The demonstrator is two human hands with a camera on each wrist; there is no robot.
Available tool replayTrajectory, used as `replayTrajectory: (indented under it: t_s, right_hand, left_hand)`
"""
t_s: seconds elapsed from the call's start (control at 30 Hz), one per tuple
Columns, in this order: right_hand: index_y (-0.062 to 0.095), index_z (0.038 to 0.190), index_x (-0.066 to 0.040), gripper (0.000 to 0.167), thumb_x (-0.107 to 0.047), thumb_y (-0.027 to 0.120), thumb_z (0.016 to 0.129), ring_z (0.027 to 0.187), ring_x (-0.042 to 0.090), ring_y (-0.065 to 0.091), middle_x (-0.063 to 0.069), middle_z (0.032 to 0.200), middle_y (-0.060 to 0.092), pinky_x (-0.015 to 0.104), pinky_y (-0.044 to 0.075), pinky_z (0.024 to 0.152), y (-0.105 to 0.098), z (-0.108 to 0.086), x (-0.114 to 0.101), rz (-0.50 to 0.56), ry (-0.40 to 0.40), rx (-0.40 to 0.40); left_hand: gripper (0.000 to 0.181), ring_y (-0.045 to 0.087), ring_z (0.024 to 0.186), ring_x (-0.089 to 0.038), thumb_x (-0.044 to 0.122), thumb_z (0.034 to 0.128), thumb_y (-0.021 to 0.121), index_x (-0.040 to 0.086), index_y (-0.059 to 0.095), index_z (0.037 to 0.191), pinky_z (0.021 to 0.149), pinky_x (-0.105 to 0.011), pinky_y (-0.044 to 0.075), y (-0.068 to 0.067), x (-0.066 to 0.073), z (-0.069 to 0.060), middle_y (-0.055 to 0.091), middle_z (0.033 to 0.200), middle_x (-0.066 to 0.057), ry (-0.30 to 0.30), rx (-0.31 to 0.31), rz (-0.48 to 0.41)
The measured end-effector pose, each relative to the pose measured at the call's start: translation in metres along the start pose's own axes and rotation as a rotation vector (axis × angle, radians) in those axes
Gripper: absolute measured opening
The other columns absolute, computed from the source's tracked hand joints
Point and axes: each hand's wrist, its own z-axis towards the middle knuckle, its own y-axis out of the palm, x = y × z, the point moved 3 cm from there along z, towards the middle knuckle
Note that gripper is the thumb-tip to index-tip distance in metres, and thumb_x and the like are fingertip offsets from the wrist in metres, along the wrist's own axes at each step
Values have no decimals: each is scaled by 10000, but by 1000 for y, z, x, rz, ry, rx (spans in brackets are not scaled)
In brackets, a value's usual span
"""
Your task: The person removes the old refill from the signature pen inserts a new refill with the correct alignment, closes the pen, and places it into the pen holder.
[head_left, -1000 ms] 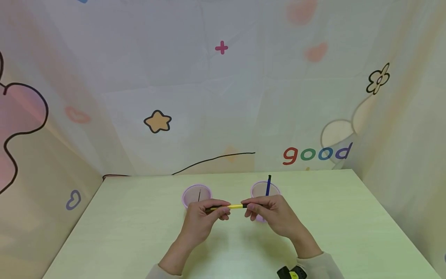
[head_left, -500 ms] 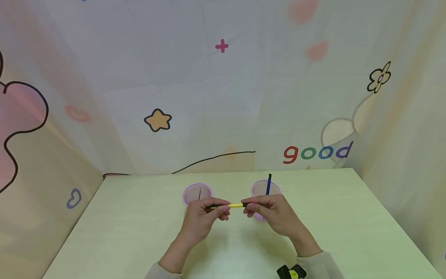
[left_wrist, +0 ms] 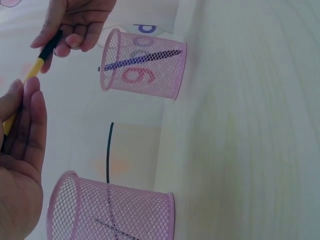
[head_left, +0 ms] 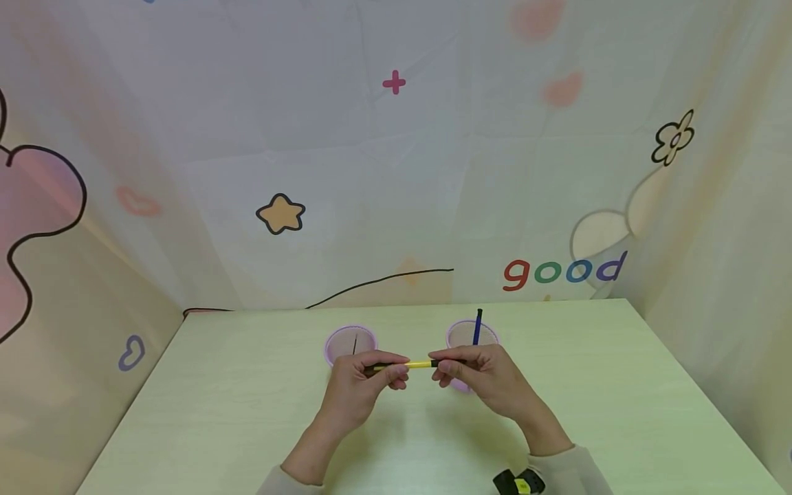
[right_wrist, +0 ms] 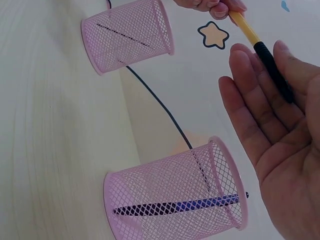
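A yellow pen point(head_left: 419, 364) with a black grip is held level above the table, spanning both hands. My left hand point(head_left: 354, 395) pinches one end between thumb and fingers. My right hand point(head_left: 491, 385) pinches the black grip end, seen closely in the right wrist view point(right_wrist: 275, 75). Behind the left hand stands a pink mesh pen holder point(head_left: 337, 342) with a thin dark stick point(right_wrist: 122, 35) leaning inside. A second pink mesh pen holder point(head_left: 460, 335), partly hidden by the right hand, contains a blue pen point(head_left: 477, 328) with a black end. Fingers cover both pen ends in the head view.
The pale wooden table point(head_left: 216, 405) ends at a printed cloth backdrop point(head_left: 346, 158), which also runs along both sides. A black and yellow device point(head_left: 520, 482) sits beside the right sleeve point(head_left: 569, 471).
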Motion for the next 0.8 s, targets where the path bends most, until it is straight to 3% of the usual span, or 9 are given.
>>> replayTrajectory:
  t_s: [0.27,0.6,0.8]
  right_hand:
    - [757,1163,-29,245,-168,579,1069,784,186,739,139,906,771,335,625,793,-2,0,0,-35,29,-5]
    - [705,1184,69,280,-118,519,1090,777,171,746,249,902,740,342,638,764,-2,1,-1,113,-8,-71]
    - [707,1173,83,263,-92,536,1077,828,156,759,277,936,738,388,638,804,-2,1,0,115,-24,-53]
  left_hand:
    - [199,742,738,-102,181,944,768,9,792,1041,774,-339,640,-2,-1,0,770,876,-219,11,11,5]
    - [180,741,741,-101,149,944,762,1,790,1042,766,-342,641,-3,2,0,768,880,-220,25,2,-14]
    - [182,742,733,-105,150,950,756,1,790,1049,753,-322,639,-3,2,0,767,871,-219,28,-4,-6]
